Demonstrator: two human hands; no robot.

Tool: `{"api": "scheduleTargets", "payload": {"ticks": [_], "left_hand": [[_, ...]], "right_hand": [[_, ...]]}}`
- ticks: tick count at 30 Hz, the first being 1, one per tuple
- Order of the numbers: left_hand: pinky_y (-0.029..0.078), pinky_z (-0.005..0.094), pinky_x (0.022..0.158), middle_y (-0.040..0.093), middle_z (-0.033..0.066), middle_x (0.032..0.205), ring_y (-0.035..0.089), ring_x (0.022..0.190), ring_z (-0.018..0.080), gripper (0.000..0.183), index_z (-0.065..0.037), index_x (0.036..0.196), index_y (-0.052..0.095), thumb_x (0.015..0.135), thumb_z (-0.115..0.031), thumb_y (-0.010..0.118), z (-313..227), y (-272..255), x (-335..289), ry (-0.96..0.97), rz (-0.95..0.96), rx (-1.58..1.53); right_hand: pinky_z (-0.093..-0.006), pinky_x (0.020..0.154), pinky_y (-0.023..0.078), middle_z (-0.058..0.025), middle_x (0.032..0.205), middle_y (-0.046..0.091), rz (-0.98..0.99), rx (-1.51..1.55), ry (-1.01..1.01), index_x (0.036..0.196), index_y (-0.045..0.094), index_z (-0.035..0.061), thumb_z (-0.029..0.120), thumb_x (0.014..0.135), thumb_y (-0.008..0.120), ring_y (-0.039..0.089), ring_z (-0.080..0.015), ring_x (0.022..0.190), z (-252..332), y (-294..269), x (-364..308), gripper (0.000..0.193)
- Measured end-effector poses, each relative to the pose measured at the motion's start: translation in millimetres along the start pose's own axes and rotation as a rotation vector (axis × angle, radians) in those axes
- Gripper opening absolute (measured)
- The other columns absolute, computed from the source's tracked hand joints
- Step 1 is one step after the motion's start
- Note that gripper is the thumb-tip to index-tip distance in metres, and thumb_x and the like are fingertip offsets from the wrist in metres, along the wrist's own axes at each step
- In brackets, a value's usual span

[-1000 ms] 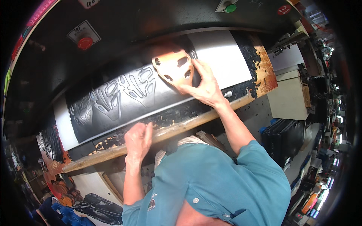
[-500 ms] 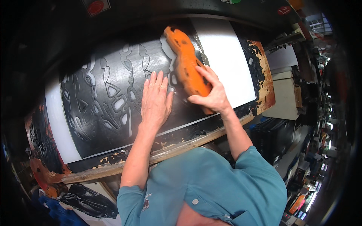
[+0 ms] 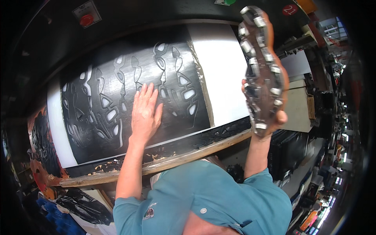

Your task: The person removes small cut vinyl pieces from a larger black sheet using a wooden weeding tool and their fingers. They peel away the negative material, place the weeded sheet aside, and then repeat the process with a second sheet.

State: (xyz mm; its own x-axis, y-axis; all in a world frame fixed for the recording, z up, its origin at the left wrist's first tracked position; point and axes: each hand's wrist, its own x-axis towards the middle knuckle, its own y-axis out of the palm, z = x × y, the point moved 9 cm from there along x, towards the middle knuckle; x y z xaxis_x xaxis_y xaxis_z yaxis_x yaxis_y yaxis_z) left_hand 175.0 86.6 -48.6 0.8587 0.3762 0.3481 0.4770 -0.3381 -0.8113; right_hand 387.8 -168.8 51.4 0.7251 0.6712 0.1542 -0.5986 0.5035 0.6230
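My right hand (image 3: 280, 117) grips a cutting die (image 3: 261, 78) by its lower end. The die stands tilted upright above the right end of the bench, its dark underside with pale block-like pieces toward me and its orange back along the right edge. Most of my right fingers are hidden behind it. Flat on a shiny black sheet (image 3: 176, 117) lies my left hand (image 3: 145, 114), fingers stretched out and holding nothing. Cut outlines and openings run across the sheet in rows, and white shows through several of them.
A white board (image 3: 215, 66) lies under the sheet and shows at both ends. The worn bench has a wooden rail (image 3: 164, 165) along its near edge. Overhead hangs a dark machine beam with a red button (image 3: 87, 20). Crumpled black material (image 3: 84, 205) sits below left.
My right hand has lifted the cutting die off the sheet, rightward, and turned its underside into view. Cut outlines now show where it lay. My left hand has shifted slightly left.
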Motion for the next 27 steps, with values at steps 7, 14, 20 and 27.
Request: {"api": "scheduleTargets", "payload": {"ticks": [7,14,20,27], "left_hand": [[0.032,0.0545,0.125,0.053,0.0177,0.157,0.044,0.150,0.0384,0.051,-0.003,0.142,0.059,0.094,-0.009,0.074,-2,1,3,-0.006,0.013,0.041],[0.033,0.0537,0.125,0.054,0.0156,0.156,0.045,0.150,0.0371,0.046,-0.003,0.140,0.062,0.095,-0.007,0.071,-5,-1,3,-0.021,0.030,0.026],[0.033,0.0535,0.125,0.056,0.0153,0.154,0.046,0.149,0.0361,0.042,-0.003,0.136,0.065,0.095,-0.005,0.071,-4,-5,6,-0.041,0.018,-0.007],[0.034,0.0545,0.124,0.058,0.0160,0.152,0.048,0.148,0.0378,0.037,-0.002,0.132,0.066,0.095,-0.005,0.070,-1,-7,6,-0.033,0.000,-0.055]], "right_hand": [[-0.0667,0.118,0.038,-0.0343,0.163,0.025,0.033,0.986,0.103,0.166,0.023,0.0038,0.054,0.067,0.096,0.027,-0.0518,0.151,-56,-17,-10,0.133],[-0.0684,0.122,0.025,-0.0326,0.169,0.014,-0.260,0.996,0.340,0.169,0.018,0.0085,0.081,0.083,0.066,0.019,-0.0528,0.154,-117,-43,-51,0.122],[-0.0646,0.125,0.025,-0.0393,0.164,0.023,-0.278,0.561,0.391,0.166,0.018,-0.0022,0.087,0.090,0.048,0.026,-0.0568,0.152,-100,-53,-35,0.121],[-0.0612,0.104,0.058,-0.0420,0.151,0.041,-0.235,0.274,0.331,0.166,0.022,0.0026,0.068,0.098,0.055,0.053,-0.0640,0.130,-74,-65,-16,0.100]]}}
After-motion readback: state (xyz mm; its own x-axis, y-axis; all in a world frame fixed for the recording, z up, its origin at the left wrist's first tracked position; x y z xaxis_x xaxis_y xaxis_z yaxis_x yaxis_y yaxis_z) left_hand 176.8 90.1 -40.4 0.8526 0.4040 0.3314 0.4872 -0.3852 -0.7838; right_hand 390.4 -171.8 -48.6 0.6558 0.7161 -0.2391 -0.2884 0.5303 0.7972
